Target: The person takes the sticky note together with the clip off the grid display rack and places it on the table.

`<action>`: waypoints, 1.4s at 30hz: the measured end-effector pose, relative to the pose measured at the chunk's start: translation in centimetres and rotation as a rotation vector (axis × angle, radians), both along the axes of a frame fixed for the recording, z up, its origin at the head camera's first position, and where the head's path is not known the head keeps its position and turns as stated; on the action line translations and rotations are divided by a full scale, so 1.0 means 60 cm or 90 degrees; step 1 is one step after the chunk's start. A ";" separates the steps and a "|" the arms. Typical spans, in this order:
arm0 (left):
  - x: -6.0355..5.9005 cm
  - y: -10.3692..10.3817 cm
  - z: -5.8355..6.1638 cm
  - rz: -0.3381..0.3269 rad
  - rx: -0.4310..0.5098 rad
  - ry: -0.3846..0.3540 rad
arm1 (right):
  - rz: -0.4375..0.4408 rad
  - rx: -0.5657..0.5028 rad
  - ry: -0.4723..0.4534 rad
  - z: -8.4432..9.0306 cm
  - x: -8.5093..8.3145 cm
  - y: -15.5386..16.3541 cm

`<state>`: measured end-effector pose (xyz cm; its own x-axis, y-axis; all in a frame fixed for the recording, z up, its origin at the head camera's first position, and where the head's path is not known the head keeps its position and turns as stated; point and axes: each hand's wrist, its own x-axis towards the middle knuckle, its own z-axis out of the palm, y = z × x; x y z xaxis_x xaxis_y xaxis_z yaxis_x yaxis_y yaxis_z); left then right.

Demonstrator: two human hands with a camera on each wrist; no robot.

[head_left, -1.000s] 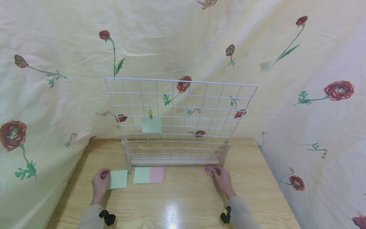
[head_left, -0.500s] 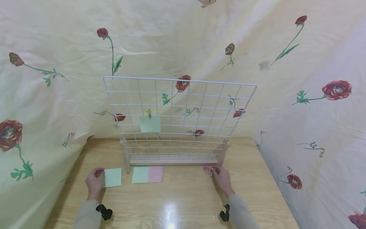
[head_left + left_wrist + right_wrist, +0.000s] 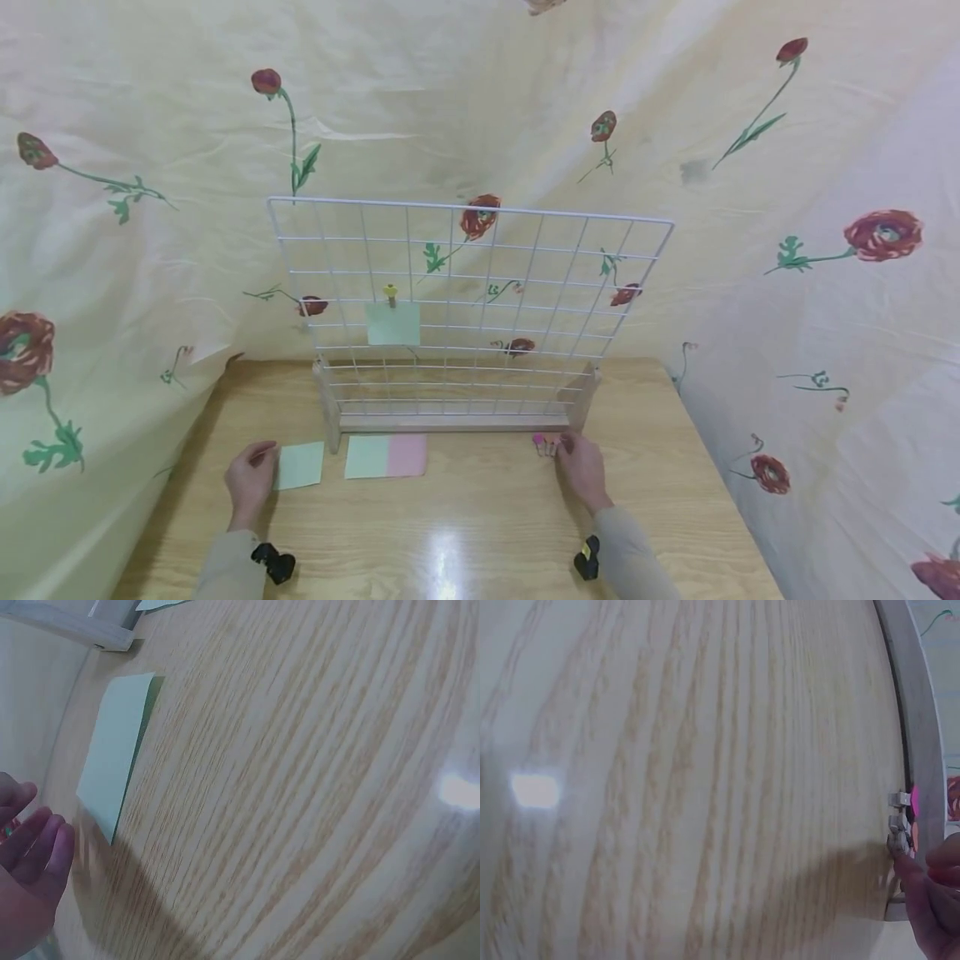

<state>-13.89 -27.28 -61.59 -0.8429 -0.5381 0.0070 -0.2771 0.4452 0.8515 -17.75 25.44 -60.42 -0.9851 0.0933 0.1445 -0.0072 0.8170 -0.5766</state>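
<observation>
My left hand [image 3: 250,482] is at the left, its thumb and fingers slightly parted beside a pale green paper note [image 3: 300,465]. In the left wrist view a small gap shows between the fingertips [image 3: 60,844] and the note [image 3: 116,750], which lies on the table with one edge a little raised. Over at the right, my right hand [image 3: 585,468] pinches a small metal clip [image 3: 896,844] at the end of a short row. Beside it lie a clip with a bright pink head [image 3: 913,800] and one with an orange head.
A white wire grid [image 3: 468,292] stands in a wooden base [image 3: 450,422] at the back. On it a yellow-headed clip [image 3: 390,292] holds a green note [image 3: 393,323]. Another green note [image 3: 367,457] and a pink note [image 3: 407,455] lie before the base. Flowered cloth hangs around.
My left hand has moved left with the green note, and its fingers now stand apart from it. My right hand stays at the clips, with only a slight shift.
</observation>
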 end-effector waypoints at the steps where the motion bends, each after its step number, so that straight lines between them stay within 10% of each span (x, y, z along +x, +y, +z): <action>1: 0.001 0.001 0.001 0.004 0.003 0.005 | -0.001 0.001 -0.003 0.001 0.000 0.001; 42: -0.031 0.091 0.063 -0.134 0.121 0.126 | 0.094 -0.259 0.086 0.129 -0.045 -0.090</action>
